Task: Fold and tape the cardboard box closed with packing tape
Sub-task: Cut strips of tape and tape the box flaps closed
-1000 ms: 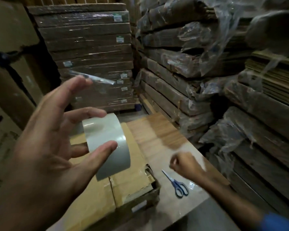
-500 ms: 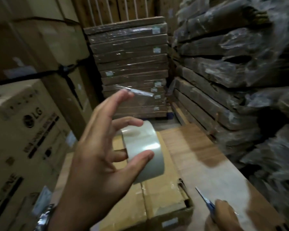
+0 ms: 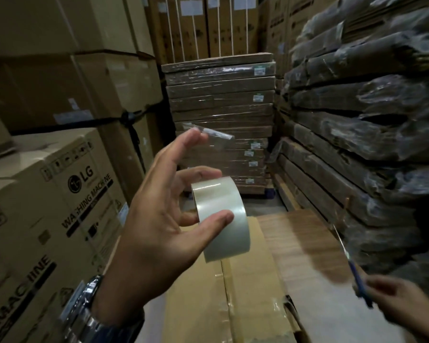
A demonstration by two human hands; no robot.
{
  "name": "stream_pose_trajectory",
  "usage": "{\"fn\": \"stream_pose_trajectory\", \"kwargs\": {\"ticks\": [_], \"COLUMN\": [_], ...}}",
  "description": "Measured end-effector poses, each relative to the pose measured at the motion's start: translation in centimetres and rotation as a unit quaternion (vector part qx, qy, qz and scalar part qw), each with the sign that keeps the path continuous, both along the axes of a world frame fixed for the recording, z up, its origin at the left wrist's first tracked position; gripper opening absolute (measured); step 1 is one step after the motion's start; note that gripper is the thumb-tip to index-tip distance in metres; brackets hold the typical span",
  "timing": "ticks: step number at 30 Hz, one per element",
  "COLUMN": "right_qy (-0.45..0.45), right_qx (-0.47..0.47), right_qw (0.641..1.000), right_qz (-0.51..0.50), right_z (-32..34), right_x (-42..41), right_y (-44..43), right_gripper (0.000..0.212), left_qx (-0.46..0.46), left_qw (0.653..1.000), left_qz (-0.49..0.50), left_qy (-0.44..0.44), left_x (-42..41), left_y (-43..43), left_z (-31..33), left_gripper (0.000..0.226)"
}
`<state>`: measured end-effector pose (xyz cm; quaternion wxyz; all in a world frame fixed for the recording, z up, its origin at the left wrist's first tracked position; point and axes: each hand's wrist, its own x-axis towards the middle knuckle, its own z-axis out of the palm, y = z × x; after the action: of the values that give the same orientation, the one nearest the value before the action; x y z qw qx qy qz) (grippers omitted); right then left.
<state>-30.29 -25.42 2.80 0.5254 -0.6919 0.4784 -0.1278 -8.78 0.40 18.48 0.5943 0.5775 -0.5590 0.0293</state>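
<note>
A: Progress?
B: Box (image 3: 191, 305) flaps are folded flat and the seam looks partly taped. Left hand (image 3: 159, 219) grips the tape roll (image 3: 221, 219) above the box, with a pulled strip (image 3: 216, 133) stuck to its forefinger.
A: Right hand?
B: Right hand (image 3: 401, 300) is right of the box, clenched round scissors (image 3: 354, 271). I'd say the strip's uncut, so cutting and sticking are left.

Left-side carton (image 3: 60, 194): round logo with "LG" beside it, and below it "WASHING MACHINE" in bold dark capitals running up the slanted face. Small handling pictograms above the logo, too small to identify. Nearer carton (image 3: 18, 300), lower left: "MACHINE" legible, rest cut off. White labels (image 3: 260, 70) on wrapped flat packs: print unreadable.
</note>
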Motion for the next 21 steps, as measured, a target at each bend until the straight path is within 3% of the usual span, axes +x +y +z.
{"fn": "stream_pose_trajectory", "kwargs": {"ticks": [3,4,7,10,17,21], "right_qy": [-0.026,-0.028,0.004,0.059,0.108,0.118], "right_qx": [-0.083,-0.115,-0.175,-0.198,-0.245,-0.256], "right_qw": [0.989,0.981,0.941,0.913,0.875,0.860], "right_qz": [0.118,0.157,0.290,0.353,0.404,0.425], "right_z": [7.1,9.9,17.4,22.2,26.8,27.7], "right_x": [0.1,0.2,1.2,2.4,4.4,4.6], "right_y": [0.0,0.5,2.7,3.8,5.0,4.9], "right_gripper": [0.066,0.071,0.074,0.074,0.040,0.039], "left_qx": [0.008,0.012,0.019,0.013,-0.004,-0.003], "left_qw": [1.000,1.000,0.999,0.999,0.998,0.997], "left_qz": [-0.006,-0.004,-0.002,-0.016,-0.054,-0.052], "left_qy": [-0.011,-0.019,-0.041,-0.050,-0.041,-0.056], "left_x": [0.7,0.8,0.8,0.6,0.3,0.1], "left_y": [-0.3,-0.4,-0.7,-0.9,-1.1,-1.2], "left_z": [0.1,0.2,0.5,0.9,2.0,2.6], "left_gripper": [0.088,0.088,0.088,0.088,0.088,0.088]}}
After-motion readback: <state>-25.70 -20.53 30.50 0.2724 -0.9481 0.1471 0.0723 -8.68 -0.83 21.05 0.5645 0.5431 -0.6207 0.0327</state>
